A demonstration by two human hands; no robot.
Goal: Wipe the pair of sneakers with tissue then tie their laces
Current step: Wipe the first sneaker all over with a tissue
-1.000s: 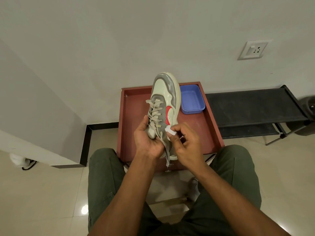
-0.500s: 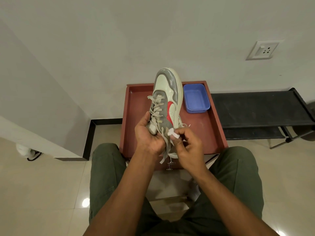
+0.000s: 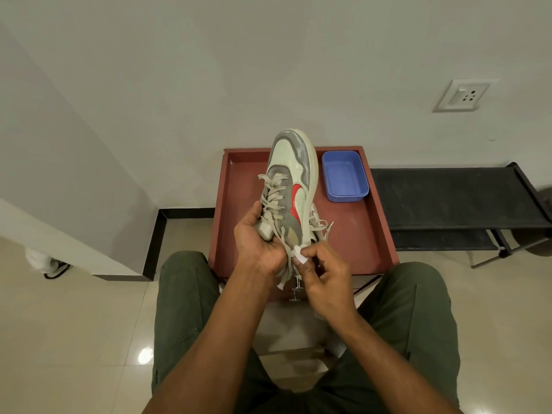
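A cream and grey sneaker (image 3: 291, 174) with a red side mark is held up, toe pointing away, above the red-brown tray table (image 3: 367, 231). My left hand (image 3: 258, 240) grips it at the tongue and heel. Its beige laces (image 3: 273, 194) are untied and their ends hang down between my hands. My right hand (image 3: 321, 271) pinches a small white tissue wad (image 3: 299, 255) against the shoe's heel side. A second sneaker (image 3: 319, 227) lies on the tray behind the held one, mostly hidden, only its laces showing.
A blue plastic tub (image 3: 345, 176) stands at the tray's far right. A black low rack (image 3: 454, 198) is to the right against the wall, with a wall socket (image 3: 461, 95) above it. My knees in green trousers flank the tray's near edge.
My right hand has slid the tissue down the shoe's side toward the heel. The sneaker stays raised in my left hand, and the view has shifted slightly.
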